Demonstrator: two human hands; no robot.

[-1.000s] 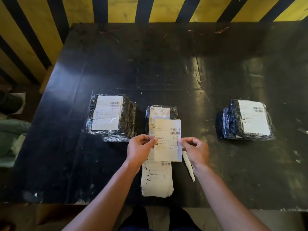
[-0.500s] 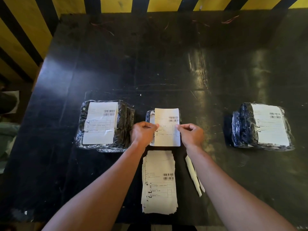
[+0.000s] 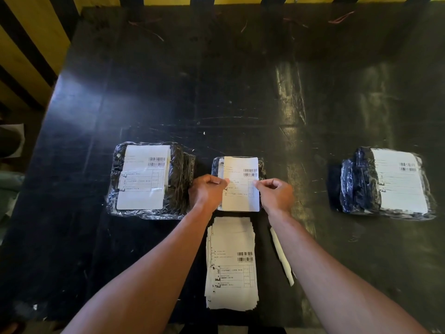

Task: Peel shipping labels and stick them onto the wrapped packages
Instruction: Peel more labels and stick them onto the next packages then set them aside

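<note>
Label [image 3: 240, 186] pinched between left hand [image 3: 207, 192], right hand [image 3: 277, 194], over middle package [image 3: 262, 168]

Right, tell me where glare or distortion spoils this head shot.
Head view: streaky glare on the black table right of centre; wide-angle lens bows the table edges; the right package shines through its wrap; the label pinched by both hands stays readable as barcodes, the fine print too small.

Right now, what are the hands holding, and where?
A shipping label, pinched at its side edges: left hand on the left edge, right hand on the right.
</note>
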